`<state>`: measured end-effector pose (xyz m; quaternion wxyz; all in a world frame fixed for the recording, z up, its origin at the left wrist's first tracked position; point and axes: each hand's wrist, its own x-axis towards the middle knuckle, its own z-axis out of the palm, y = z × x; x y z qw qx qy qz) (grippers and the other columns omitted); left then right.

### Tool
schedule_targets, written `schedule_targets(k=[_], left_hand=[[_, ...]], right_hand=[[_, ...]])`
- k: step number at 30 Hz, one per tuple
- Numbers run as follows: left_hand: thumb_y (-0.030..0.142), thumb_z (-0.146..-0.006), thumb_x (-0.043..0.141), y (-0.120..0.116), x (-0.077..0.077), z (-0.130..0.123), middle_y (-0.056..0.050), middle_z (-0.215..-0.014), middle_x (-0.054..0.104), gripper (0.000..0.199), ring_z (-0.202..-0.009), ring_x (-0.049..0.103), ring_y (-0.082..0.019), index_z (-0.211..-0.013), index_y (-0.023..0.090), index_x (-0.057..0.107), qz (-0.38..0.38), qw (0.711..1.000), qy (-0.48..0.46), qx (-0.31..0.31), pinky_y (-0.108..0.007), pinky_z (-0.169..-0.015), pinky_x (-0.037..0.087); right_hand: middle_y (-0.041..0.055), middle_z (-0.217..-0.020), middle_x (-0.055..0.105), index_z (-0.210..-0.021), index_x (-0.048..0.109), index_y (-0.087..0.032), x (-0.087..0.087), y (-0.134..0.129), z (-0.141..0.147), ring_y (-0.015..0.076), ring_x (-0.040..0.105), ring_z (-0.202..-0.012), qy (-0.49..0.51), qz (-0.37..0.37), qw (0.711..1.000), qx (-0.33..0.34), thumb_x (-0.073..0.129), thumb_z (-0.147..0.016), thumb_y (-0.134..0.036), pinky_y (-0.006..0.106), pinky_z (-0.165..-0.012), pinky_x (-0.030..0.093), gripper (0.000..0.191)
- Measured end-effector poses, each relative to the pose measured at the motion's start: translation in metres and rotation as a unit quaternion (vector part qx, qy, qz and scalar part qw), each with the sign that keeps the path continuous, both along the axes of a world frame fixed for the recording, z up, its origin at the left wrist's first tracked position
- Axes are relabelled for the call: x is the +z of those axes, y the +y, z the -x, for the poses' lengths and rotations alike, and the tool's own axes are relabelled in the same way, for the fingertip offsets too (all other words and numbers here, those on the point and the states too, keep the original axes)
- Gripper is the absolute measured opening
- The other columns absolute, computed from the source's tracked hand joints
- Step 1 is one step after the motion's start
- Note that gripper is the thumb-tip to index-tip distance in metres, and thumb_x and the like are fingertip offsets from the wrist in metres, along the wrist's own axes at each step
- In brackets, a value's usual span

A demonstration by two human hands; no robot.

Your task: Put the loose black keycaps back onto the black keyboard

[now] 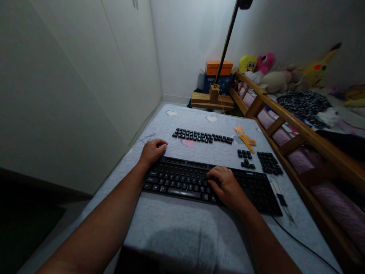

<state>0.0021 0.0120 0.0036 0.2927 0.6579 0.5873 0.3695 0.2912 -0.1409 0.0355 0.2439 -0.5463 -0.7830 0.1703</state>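
A black keyboard [182, 184] lies across the cloth-covered table. Its lower left rows carry keycaps, while the upper rows and right side show bare key positions. My left hand [153, 152] rests at the keyboard's top left corner, fingers curled together; whether something small is between them is hidden. Over the right part of the main keys is my right hand [224, 182], its fingers bent down and pressed together at the keys; what they hold, if anything, is too small to name. Beyond the keyboard, loose keycaps [199, 136] lie in rows.
Further keycap groups [268, 163] lie at the right. A yellow-handled brush [245, 143] rests on an orange cloth [250, 139]. A wire tool [281, 199] lies beside the keyboard, near its cable [302, 243]. A wooden bed rail [299, 129] borders the right, a pale cabinet [85, 76] the left.
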Motion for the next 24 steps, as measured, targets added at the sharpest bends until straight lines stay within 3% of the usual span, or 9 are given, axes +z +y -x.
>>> schedule_targets(k=[24], left_hand=[[0.039, -0.071, 0.059, 0.0006, -0.0011, 0.0004, -0.006, -0.087, 0.075, 0.032, -0.081, 0.068, -0.022, -0.087, 0.016, 0.074, -0.001, 1.000, 0.008, -0.001, -0.032, -0.080, 0.051]], right_hand=[[0.0028, -0.093, 0.066, -0.090, 0.063, -0.022, -0.0008, 0.0000, 0.0023, 0.0209, 0.055, -0.095, 0.004, 0.012, 1.000, -0.015, 0.059, -0.086, -0.010, 0.038, -0.086, 0.036, 0.013]])
